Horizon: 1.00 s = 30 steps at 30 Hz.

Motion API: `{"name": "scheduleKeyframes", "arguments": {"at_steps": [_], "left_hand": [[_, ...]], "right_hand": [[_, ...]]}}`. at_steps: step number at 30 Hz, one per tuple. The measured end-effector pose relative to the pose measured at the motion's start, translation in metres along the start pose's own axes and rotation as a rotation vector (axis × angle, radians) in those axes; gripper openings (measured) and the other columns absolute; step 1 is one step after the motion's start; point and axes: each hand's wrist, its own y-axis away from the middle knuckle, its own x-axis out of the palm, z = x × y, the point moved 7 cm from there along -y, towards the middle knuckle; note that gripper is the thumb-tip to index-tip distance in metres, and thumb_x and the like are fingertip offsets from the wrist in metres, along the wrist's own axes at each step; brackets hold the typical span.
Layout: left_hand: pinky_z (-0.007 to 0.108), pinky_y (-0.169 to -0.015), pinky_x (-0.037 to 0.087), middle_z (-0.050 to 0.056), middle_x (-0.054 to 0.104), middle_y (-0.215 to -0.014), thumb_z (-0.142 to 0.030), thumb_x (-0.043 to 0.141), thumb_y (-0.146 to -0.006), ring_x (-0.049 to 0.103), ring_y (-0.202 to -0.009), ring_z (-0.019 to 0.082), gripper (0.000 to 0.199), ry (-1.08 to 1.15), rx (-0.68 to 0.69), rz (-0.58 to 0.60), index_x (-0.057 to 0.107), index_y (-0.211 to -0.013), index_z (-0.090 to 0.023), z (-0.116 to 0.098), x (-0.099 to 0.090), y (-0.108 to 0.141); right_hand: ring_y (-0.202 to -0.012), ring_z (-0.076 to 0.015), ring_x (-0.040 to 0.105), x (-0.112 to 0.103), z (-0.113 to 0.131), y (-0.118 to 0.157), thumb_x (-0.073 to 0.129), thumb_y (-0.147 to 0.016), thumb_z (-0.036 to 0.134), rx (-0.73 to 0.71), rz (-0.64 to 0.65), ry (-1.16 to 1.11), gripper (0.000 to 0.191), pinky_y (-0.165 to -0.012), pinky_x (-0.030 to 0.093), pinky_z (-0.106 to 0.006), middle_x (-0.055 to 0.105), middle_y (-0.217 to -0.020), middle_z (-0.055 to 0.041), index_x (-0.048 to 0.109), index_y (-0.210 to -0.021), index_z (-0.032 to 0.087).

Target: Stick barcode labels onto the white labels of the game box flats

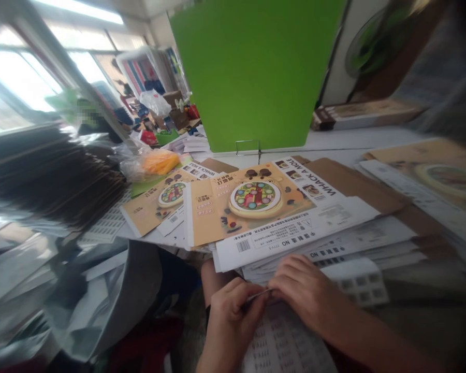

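Right above the person's lap, the left hand (233, 311) holds a thin edge of the white label sheet (285, 342) pinched between thumb and fingers. The right hand (305, 287) meets it at about two o'clock, fingertips bunched against the end of that edge; whether they pinch it too, I cannot tell, because the right thumb is hidden. From the grip, the label sheet runs toward six o'clock, between the two forearms, its rows of "777Y-5" labels facing up. At three o'clock, beyond the right hand, a second label sheet (361, 282) sticks out beside the stacked cartons.

Just past the fingers at twelve o'clock lies a flat "WHACK A MOLE" carton (272, 212), printed side up, on top of more flattened cartons whose white edges fan toward three. Another printed carton (151, 210) lies at ten o'clock, and a blurred one (446, 171) at two. At nine, below table level, stands a grey bin (142, 290) with paper scraps in it. Farther out are a tall dark stack of flat pieces (34, 176) at ten, a yellow bag (161, 161) between ten and eleven, an upright green panel (256, 72) at twelve and a fan (373, 49) at one.
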Motion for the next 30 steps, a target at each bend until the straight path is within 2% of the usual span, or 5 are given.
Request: {"name": "scheduleKeyframes", "arguments": {"at_steps": [5, 11, 19, 25, 30], "left_hand": [[0.019, -0.055, 0.043, 0.001, 0.067, -0.068, -0.022, 0.066, -0.087, 0.063, -0.061, 0.012, 0.012, 0.042, -0.044, -0.026, 0.071, -0.077, -0.019, 0.011, -0.006, 0.001], [0.02, -0.055, 0.041, 0.001, 0.067, -0.068, -0.027, 0.069, -0.085, 0.062, -0.062, 0.013, 0.015, 0.122, -0.128, 0.058, 0.071, -0.073, -0.018, 0.021, 0.004, -0.002], [0.021, -0.054, 0.041, 0.002, 0.068, -0.066, -0.033, 0.073, -0.08, 0.058, -0.059, 0.014, 0.019, 0.268, -0.276, 0.045, 0.072, -0.071, -0.017, 0.037, 0.0, 0.002], [0.022, -0.058, 0.043, 0.002, 0.067, -0.065, -0.035, 0.071, -0.08, 0.059, -0.063, 0.015, 0.02, 0.281, -0.376, -0.015, 0.073, -0.071, -0.017, 0.054, -0.004, 0.01], [0.023, -0.057, 0.048, 0.001, 0.066, -0.087, -0.036, 0.072, -0.078, 0.054, -0.057, 0.012, 0.038, 0.093, -0.358, -0.234, 0.069, -0.112, -0.021, 0.064, -0.033, 0.017]], "right_hand": [[-0.081, -0.0189, 0.056, -0.003, -0.031, 0.014, 0.047, -0.096, 0.017, 0.114, 0.118, 0.004, 0.015, -0.075, 0.041, -0.032, 0.063, -0.083, -0.0035, 0.06, -0.091, 0.018], [-0.076, -0.0174, 0.057, -0.006, -0.051, 0.024, 0.049, -0.096, 0.019, 0.182, 0.328, -0.05, 0.017, -0.07, 0.042, -0.03, 0.063, -0.078, -0.0013, 0.059, -0.082, 0.019], [-0.082, -0.0164, 0.058, -0.021, -0.096, 0.041, 0.045, -0.098, 0.035, 0.358, 0.445, -0.185, 0.025, -0.074, 0.045, -0.028, 0.061, -0.087, -0.0022, 0.063, -0.085, 0.022], [-0.08, -0.0188, 0.062, -0.038, -0.121, 0.061, 0.045, -0.096, 0.042, 0.415, 0.401, -0.124, 0.029, -0.071, 0.047, -0.03, 0.065, -0.086, -0.0028, 0.066, -0.087, 0.024], [-0.077, -0.0195, 0.063, -0.046, -0.121, 0.064, 0.042, -0.097, 0.037, 0.319, 0.265, 0.081, 0.03, -0.065, 0.046, -0.03, 0.067, -0.086, -0.0038, 0.066, -0.087, 0.023]]}}
